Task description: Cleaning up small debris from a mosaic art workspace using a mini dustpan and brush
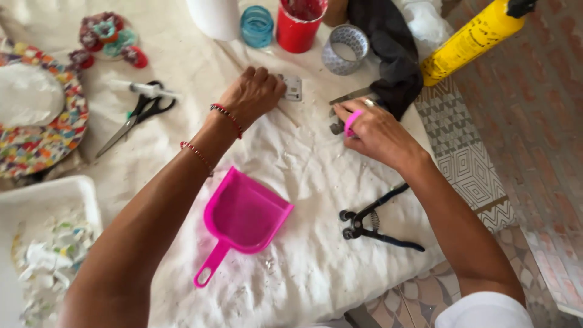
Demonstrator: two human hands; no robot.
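Seen from the head camera, the person's left hand rests knuckles-up on a white cloth that covers the table, its fingers curled into a loose fist beside a small grey square tile; the fingertips touch or nearly touch the tile's left edge, and whether anything lies inside the fist cannot be told. Two beaded bracelets circle that wrist and forearm. To the right, the right hand is closed around a small pink-handled tool, whose dark working end presses on the cloth just in front of the fingers. A flat metal blade lies just behind this hand, partly under a black cloth.

Nearer the person, a pink dustpan sits open side up between the two forearms, handle pointing to the lower left. Black-handled wheeled nippers lie beside the right forearm. Scissors lie well to the left of the left hand, with a white tube across their handles.

At the far left sits a round plate with a multicoloured mosaic rim, and below it a white tray of broken tile pieces. Along the far edge stand a blue glass jar, a red cup, a patterned tape roll and a yellow spray bottle lying tilted.
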